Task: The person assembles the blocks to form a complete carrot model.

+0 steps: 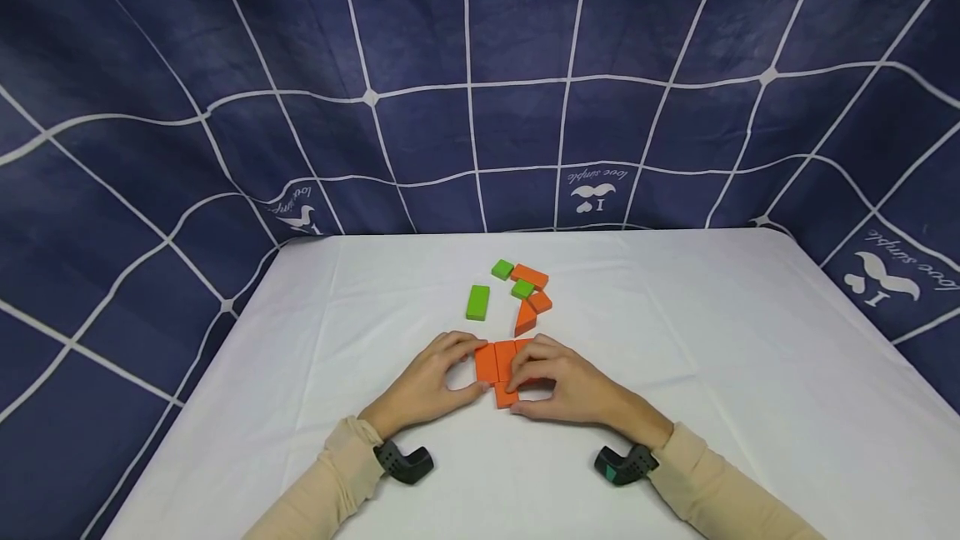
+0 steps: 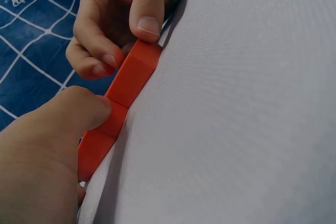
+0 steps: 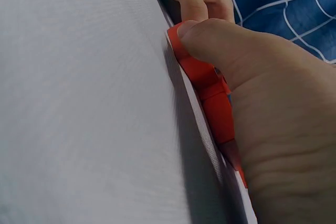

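On the desk (image 1: pixel 360 290), the left hand (image 1: pixel 435 375) grips the leftmost orange block (image 1: pixel 486 363); the right hand (image 1: pixel 567 382) pinches the small orange block (image 1: pixel 505 398) at the row's near edge. Gentle, level pressure should keep edges flush.

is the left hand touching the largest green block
Apart: the head view shows white cloth between the left hand and the largest green block.

Navy fabric (image 1: pixel 517 127) hangs at the back and on both sides — crossed by wavy white grid lines (image 1: pixel 470 127). Moustache prints (image 1: pixel 592 190) with upside-down "love simple" lettering sit low on it. White, faintly creased cloth (image 1: pixel 712 373) covers the surface (image 1: pixel 660 315) — softly lit.
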Demonstrator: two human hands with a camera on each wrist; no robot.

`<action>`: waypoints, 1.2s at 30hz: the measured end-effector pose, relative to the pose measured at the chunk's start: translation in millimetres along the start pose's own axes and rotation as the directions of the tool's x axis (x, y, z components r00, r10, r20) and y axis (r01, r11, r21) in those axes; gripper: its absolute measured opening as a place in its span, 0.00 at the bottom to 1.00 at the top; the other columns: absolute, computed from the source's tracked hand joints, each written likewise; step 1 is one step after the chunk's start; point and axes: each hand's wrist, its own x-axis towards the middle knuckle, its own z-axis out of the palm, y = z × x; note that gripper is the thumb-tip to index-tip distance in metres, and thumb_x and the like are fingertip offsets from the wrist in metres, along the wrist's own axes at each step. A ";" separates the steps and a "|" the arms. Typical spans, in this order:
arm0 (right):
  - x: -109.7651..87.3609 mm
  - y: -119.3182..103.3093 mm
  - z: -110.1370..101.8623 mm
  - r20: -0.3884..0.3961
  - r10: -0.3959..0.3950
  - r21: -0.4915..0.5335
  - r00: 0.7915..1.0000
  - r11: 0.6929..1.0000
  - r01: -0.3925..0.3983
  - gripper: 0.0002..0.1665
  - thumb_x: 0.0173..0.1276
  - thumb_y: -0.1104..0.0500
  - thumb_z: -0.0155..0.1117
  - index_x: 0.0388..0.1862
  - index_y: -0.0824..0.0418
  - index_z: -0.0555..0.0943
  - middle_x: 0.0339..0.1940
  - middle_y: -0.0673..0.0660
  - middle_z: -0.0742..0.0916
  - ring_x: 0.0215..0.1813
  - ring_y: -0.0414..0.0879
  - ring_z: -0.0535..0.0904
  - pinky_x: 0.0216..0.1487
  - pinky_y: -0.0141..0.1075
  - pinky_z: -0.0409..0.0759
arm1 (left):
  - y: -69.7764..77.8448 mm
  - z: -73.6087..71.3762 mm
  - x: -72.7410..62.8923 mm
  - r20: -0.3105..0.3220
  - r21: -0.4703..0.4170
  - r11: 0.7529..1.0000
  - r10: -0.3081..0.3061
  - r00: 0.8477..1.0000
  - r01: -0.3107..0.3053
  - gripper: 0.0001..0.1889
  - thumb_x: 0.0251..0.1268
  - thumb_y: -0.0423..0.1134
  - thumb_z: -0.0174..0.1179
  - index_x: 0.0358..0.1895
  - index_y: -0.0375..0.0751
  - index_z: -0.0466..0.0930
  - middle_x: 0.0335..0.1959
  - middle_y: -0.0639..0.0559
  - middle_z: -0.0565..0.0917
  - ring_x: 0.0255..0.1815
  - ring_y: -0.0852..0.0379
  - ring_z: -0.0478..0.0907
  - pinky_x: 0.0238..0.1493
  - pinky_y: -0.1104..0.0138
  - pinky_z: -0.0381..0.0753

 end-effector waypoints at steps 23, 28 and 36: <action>1.3 4.6 1.9 -0.133 0.075 0.050 0.988 0.996 -0.068 0.16 0.61 0.52 0.80 0.48 0.47 0.89 0.45 0.39 0.86 0.51 0.37 0.76 0.52 0.34 0.78 | -1.4 1.1 1.5 -0.003 -0.001 1.000 0.006 1.000 -0.006 0.30 0.64 0.53 0.70 0.68 0.49 0.79 0.65 0.57 0.77 0.61 0.62 0.74 0.63 0.59 0.80; 2.1 7.1 1.8 -0.166 0.081 0.041 0.983 0.996 -0.075 0.14 0.62 0.53 0.80 0.47 0.48 0.89 0.45 0.41 0.87 0.50 0.38 0.76 0.49 0.33 0.78 | -1.2 0.7 1.3 -0.011 0.007 1.000 0.014 1.000 -0.014 0.30 0.64 0.53 0.71 0.68 0.49 0.79 0.64 0.57 0.78 0.61 0.61 0.74 0.64 0.59 0.79; 3.0 11.8 0.0 -0.195 0.106 0.027 0.975 0.994 -0.103 0.14 0.62 0.55 0.79 0.47 0.47 0.89 0.45 0.40 0.87 0.50 0.37 0.75 0.46 0.31 0.77 | -0.3 0.7 1.6 -0.013 0.001 1.000 0.008 1.000 -0.008 0.30 0.64 0.53 0.70 0.68 0.50 0.79 0.64 0.57 0.78 0.61 0.61 0.74 0.64 0.58 0.80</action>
